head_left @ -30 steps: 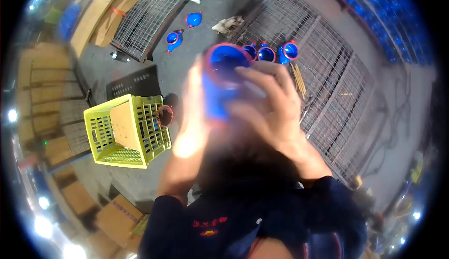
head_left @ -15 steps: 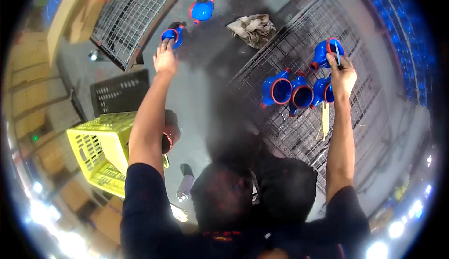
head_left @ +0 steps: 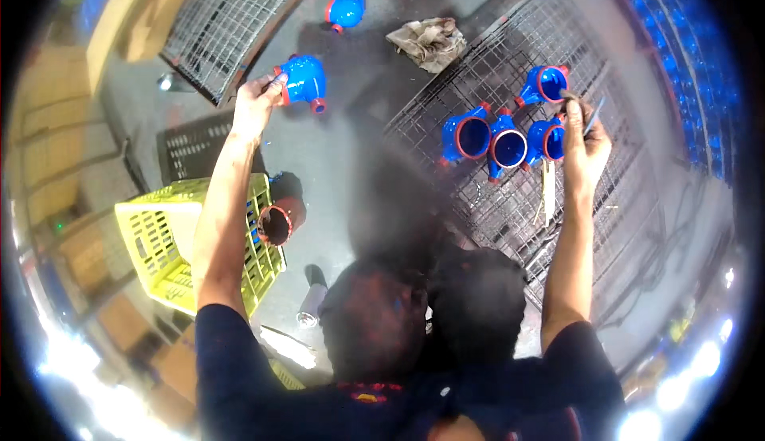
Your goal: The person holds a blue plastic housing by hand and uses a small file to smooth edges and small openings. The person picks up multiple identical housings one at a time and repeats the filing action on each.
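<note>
My left hand (head_left: 256,106) is closed on the red rim of a glossy blue housing (head_left: 303,79), which is tipped so its big opening faces left. At the right, my right hand (head_left: 586,148) is closed round a thin light-blue stick (head_left: 595,116); its kind is unclear. The fingers are close to a blue housing (head_left: 540,86) whose red-rimmed round mouth faces up. Three similar housings, a left one (head_left: 457,137), a middle one (head_left: 508,148) and a right one (head_left: 543,140), sit below it on a wire mesh rack (head_left: 510,47).
Another blue housing (head_left: 347,11) lies on the floor ahead, near a crumpled rag (head_left: 429,43). A second mesh rack (head_left: 231,19) stands far left. By my left arm are a yellow crate (head_left: 163,211), a reddish-brown pot (head_left: 291,212) and a spray can (head_left: 311,305). Pale sticks (head_left: 548,190) lie on the rack.
My left hand has drawn back left with the housing, which is now turned over sideways. My right hand has lowered slightly, and its stick is tilted differently.
</note>
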### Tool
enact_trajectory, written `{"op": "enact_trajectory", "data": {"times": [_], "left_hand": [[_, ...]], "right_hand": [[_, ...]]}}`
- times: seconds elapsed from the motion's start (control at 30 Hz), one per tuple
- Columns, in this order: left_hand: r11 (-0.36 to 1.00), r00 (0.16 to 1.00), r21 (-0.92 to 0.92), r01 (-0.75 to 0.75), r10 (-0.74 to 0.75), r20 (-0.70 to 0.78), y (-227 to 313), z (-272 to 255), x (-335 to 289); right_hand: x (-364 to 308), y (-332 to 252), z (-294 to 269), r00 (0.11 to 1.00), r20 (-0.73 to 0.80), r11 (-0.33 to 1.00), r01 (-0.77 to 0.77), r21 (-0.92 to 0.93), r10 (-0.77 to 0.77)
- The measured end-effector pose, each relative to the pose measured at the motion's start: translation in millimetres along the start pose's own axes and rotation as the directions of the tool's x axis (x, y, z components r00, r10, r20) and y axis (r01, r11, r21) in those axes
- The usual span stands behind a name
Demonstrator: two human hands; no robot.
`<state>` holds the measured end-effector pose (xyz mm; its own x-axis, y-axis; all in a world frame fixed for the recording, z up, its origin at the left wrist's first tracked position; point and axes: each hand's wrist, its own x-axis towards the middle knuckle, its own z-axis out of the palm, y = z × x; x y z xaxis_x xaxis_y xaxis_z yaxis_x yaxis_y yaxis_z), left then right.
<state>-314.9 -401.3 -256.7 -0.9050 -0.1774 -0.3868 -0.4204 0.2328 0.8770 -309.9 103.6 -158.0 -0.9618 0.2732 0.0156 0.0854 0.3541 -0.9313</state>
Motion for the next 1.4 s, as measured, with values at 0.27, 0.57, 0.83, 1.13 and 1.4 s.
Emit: {"op": "enact_trajectory", "data": {"times": [0.27, 0.57, 0.83, 1.13, 1.4], "left_hand": [[0.89, 0.995, -0.447, -0.093, 0.073, -0.062, 192.2, 27.5, -229.1], [0.808, 0.982, -0.586, -0.056, 0.151, 0.116, 239.7, 68.8, -386.2], [0.883, 0.908, -0.314, -0.348, 0.401, 0.121, 234.3, 102.2, -459.5], [0.78, 0.82, -0.323, -0.536, 0.572, 0.021, 221.1, 112.3, -489.4], [0.756, 0.772, -0.178, -0.63, 0.634, -0.043, 219.6, 104.3, -498.9]], "right_hand": [[-119.0, -152.9, 19.2, 0.701, 0.386, 0.796, 0.474, 0.377, -0.6], [-206.8, -217.9, -32.2, 0.616, 0.27, 0.645, 0.534, 0.547, -0.74], [-239.4, -208.7, -66.0, 0.793, 0.386, 0.701, 0.07, 0.71, -0.471], [-258.3, -213.7, -87.7, 0.598, 0.128, 0.463, 0.449, 0.764, -0.791], [-264.5, -218.2, -93.3, 0.31, -0.07, 0.207, 0.768, 0.607, -0.948]]}}
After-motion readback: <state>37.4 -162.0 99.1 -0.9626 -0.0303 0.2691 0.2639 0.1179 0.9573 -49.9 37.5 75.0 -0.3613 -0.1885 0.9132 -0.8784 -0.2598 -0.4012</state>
